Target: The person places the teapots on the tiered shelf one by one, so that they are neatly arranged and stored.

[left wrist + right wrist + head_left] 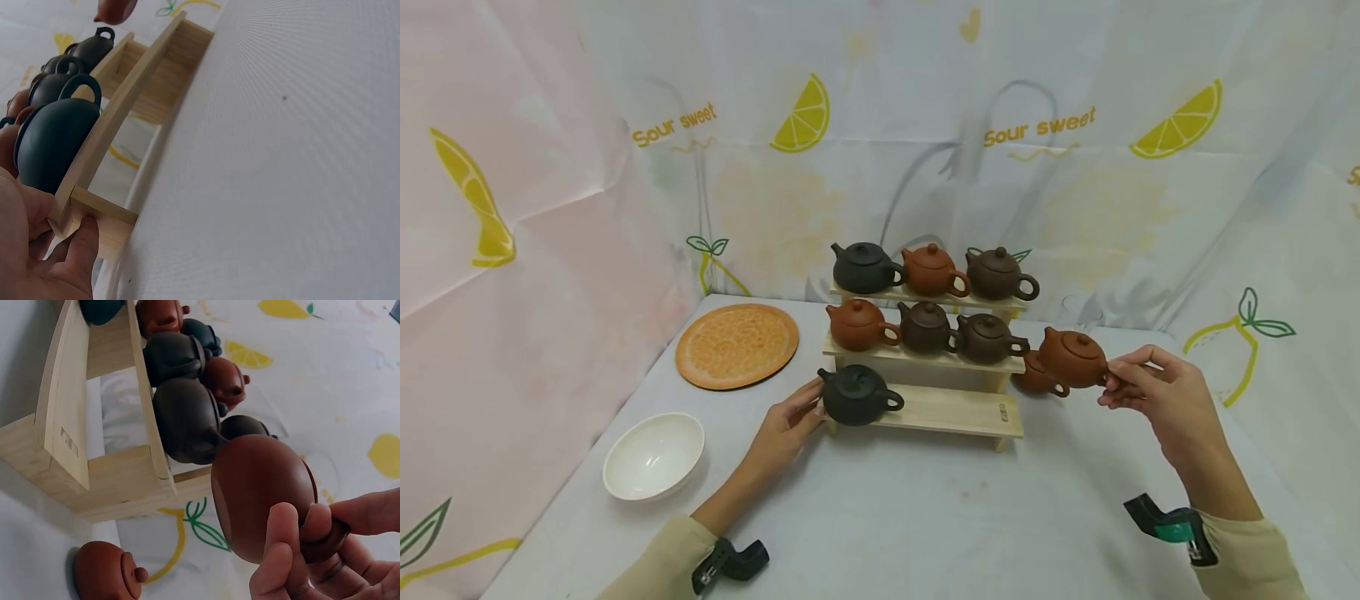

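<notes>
My right hand [1168, 396] pinches the handle of a reddish-brown clay teapot [1070, 360], lifted off the table right of a three-tier wooden stand [951, 408]. In the right wrist view the teapot [259, 490] is tilted and the fingers go round its handle. My left hand [788, 423] grips the left end of the stand's lowest board. The left wrist view shows the thumb on top and fingers [84, 247] under the board. Beside that hand a dark teapot [853, 400] sits on the lowest tier, its handle to the right.
Several brown, black and reddish teapots [925, 327] fill the middle and top tiers. Another reddish teapot [103, 572] stands on the table by the stand's right end, partly hidden in the head view. To the left lie a round orange mat [737, 346] and a white bowl [655, 457].
</notes>
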Motion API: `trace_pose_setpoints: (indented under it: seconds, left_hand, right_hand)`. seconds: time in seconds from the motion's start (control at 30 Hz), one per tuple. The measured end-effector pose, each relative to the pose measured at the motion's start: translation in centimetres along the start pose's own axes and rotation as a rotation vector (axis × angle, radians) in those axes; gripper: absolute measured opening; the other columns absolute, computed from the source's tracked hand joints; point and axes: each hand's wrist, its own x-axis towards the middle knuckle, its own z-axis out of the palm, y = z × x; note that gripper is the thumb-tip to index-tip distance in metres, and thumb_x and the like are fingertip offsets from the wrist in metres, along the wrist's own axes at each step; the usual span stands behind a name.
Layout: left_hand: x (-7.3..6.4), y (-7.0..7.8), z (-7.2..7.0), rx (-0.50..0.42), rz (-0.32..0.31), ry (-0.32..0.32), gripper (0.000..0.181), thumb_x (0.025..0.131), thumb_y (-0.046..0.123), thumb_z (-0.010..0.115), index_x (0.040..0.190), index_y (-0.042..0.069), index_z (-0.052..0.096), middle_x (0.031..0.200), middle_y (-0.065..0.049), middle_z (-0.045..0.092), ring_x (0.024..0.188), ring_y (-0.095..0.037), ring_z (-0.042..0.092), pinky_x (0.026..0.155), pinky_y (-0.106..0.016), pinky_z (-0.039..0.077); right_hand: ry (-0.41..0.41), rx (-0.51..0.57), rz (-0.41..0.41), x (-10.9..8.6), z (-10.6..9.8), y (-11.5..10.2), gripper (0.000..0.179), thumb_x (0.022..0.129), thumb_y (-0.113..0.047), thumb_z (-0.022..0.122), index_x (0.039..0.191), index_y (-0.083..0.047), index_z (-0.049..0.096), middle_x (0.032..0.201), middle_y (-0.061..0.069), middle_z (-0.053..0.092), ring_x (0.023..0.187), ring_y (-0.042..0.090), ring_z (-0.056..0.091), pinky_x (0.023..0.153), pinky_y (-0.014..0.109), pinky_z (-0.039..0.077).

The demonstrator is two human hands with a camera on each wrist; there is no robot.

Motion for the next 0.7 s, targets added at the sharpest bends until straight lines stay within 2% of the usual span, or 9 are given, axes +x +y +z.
trace_pose_setpoints:
  seconds: [0.37, 0.7]
  left_hand:
    - [-0.1, 0.0, -0.1, -0.003, -0.019, -0.002, 0.048, 0.105, -0.006, 0.054, 0.151, -0.013, 0.042, 0.165, -0.025, 0.029, 0.147, -0.042, 0.035, 0.104, -0.031, 0.049]
    - [0.0, -0.1, 0.0, -0.004, 0.000, -0.003, 0.048, 0.105, -0.007, 0.053, 0.150, -0.015, 0.041, 0.164, -0.027, 0.028, 0.145, -0.045, 0.037, 0.103, -0.028, 0.049]
  right_hand:
    - [-0.051, -0.064, 0.015, -0.5, 1.4, -0.8, 0.009, 0.102, 0.002, 0.064, 0.093, 0.003, 0.066, 0.075, 0.011, 0.068, 0.062, 0.023, 0.071, 0.066, 0.029, 0.062]
    - [-0.110, -0.097, 0.007, -0.6, 3.1, -1.0, 0.010, 0.102, 0.003, 0.063, 0.093, 0.006, 0.062, 0.076, 0.013, 0.067, 0.063, 0.026, 0.070, 0.066, 0.032, 0.063]
